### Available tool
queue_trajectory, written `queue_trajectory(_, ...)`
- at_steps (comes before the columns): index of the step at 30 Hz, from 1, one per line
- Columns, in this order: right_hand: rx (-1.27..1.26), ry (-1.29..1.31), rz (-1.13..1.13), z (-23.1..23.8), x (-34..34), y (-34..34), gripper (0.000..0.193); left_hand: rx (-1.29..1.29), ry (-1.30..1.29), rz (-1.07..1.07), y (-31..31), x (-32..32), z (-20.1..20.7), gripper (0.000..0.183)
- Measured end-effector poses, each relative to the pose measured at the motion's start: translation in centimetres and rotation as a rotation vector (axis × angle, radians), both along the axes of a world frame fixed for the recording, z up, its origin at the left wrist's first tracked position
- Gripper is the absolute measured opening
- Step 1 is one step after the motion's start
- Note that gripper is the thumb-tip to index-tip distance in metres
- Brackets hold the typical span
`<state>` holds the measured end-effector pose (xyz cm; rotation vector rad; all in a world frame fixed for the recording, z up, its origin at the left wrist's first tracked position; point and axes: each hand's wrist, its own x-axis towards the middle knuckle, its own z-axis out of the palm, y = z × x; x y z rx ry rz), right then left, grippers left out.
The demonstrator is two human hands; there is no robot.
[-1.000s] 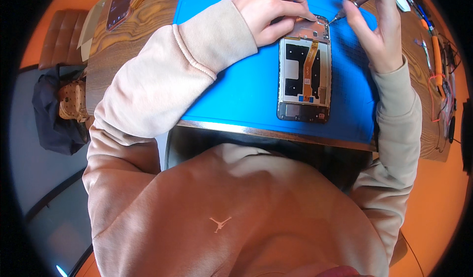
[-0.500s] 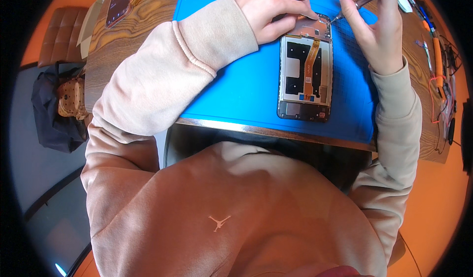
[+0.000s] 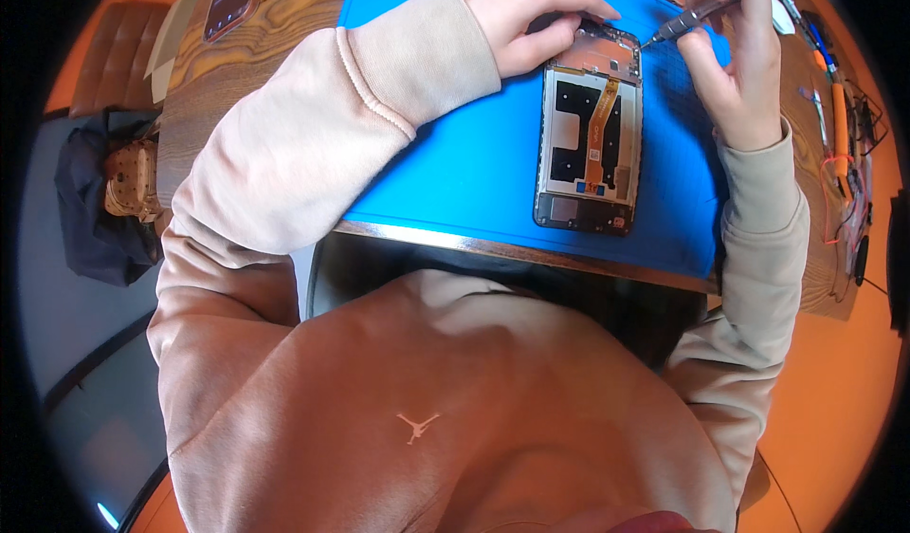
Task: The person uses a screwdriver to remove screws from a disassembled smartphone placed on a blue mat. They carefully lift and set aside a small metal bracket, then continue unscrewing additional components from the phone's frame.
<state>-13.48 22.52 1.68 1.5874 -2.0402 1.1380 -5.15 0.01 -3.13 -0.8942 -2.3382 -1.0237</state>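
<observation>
Grey, the screwdriver pinched by the right hand shifts rightward to the edge of the phone on the mat, perhaps leaving the board, the left hand half-curled, grip unclear.

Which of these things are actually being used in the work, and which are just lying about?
In use, it seems:
- opened phone, left hand at its upper end
- pen-shaped tool, held in the right hand
- blue mat under the phone

Lying about:
- second phone, upper left
- orange-handled tool, far right
- dark bag, left
</observation>
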Motion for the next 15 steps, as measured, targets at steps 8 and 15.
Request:
queue_trajectory(8, -0.352, -0.381, -0.024, -2.2, -0.6, -0.7, 0.038, 0.068, -0.142, 0.167, 0.1, 0.8, 0.7, 0.027)
queue_trajectory(15, -0.308, -0.326, 0.013, -1.8, 1.1, -3.0, 0.034, 0.151, -0.272, 0.059, 0.1, 0.6, 1.5, 0.027)
